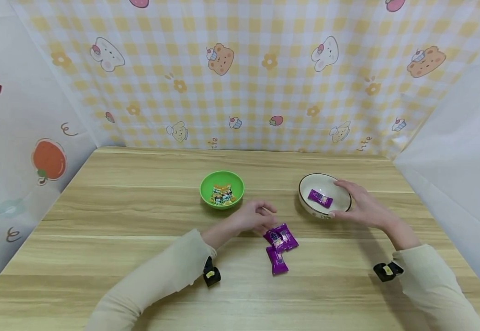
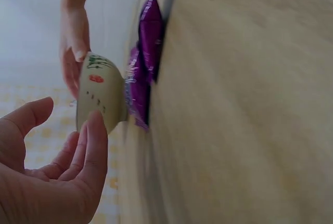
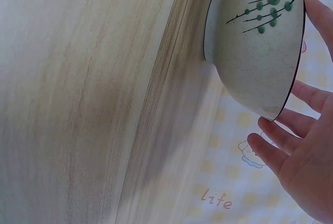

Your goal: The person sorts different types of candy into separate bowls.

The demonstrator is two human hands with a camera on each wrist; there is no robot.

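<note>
A white bowl [image 1: 335, 186] with a dark rim and painted green and red marks stands on the table, one purple candy [image 1: 320, 198] inside it. My right hand [image 1: 365, 207] grips its right side, thumb and fingers on the rim; the right wrist view shows the fingertips [image 3: 267, 121] at the edge. Left of the bowl, purple-wrapped candies [image 1: 277, 260] lie on the wood, two overlapping and one nearer me. My left hand [image 1: 254, 217] hovers at their far left edge, fingers loosely bent. In the left wrist view nothing sits between its thumb and fingers.
A green bowl [image 1: 206, 186] holding several yellow-orange wrapped candies [image 1: 222, 195] stands behind my left hand. The wooden table [image 1: 140, 193] ends at a checked cloth [image 1: 244, 92] at the back, with white sheets on both sides.
</note>
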